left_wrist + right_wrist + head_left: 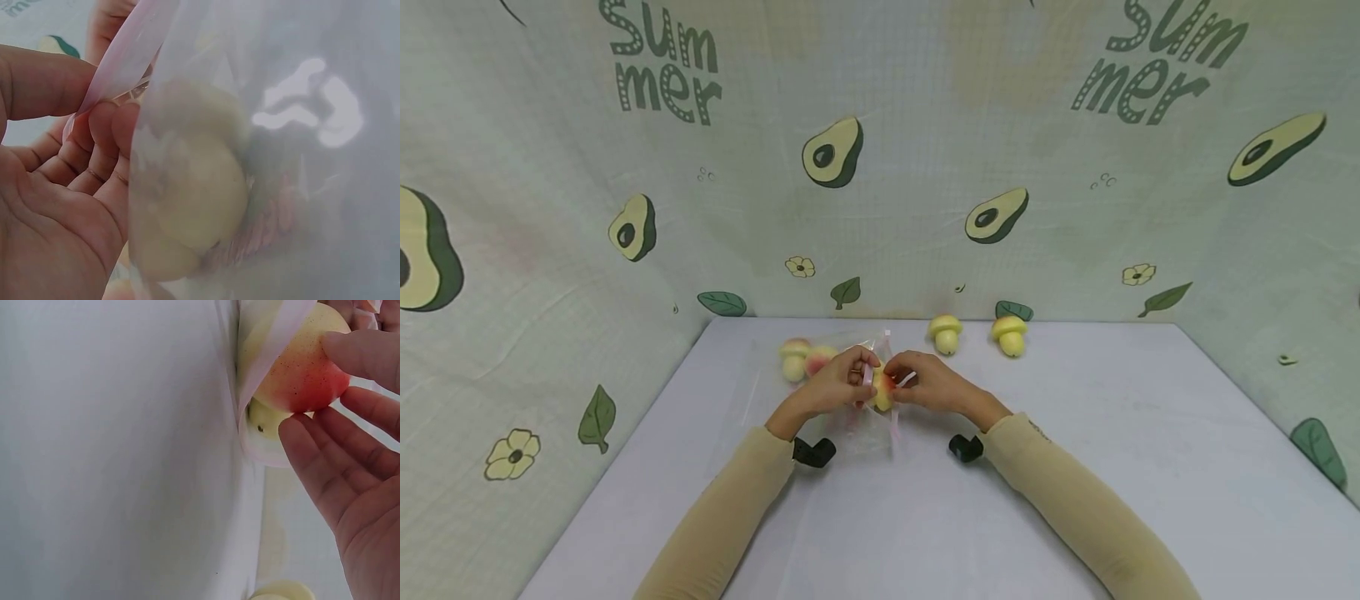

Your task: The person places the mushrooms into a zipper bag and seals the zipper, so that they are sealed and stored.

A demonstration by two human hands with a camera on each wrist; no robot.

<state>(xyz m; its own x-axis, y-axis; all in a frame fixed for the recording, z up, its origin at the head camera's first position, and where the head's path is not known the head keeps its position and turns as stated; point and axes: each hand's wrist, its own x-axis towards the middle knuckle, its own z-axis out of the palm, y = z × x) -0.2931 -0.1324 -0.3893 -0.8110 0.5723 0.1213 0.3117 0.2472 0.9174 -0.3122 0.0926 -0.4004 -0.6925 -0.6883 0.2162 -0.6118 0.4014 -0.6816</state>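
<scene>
A clear plastic bag [861, 437] with a pink zip edge lies on the table. My left hand [833, 387] pinches that pink edge [103, 81] between thumb and fingers, holding the mouth apart. At the mouth, my right hand [936, 385] holds a yellow mushroom-shaped piece with a red blush [306, 369], thumb on top and fingertips below. The piece is partly behind the bag's edge in the right wrist view. Inside the bag, to the left, are a yellow mushroom-shaped piece [793, 360] and a red-blushed one [820, 359]; the left wrist view shows pale pieces [203, 181] through the film.
Two more yellow mushroom-shaped pieces, one [945, 335] nearer the bag and one [1010, 336] further right, stand near the back edge of the white table [1075, 467]. A printed cloth [910, 208] hangs behind. Black wrist cameras [966, 448] sit under both wrists.
</scene>
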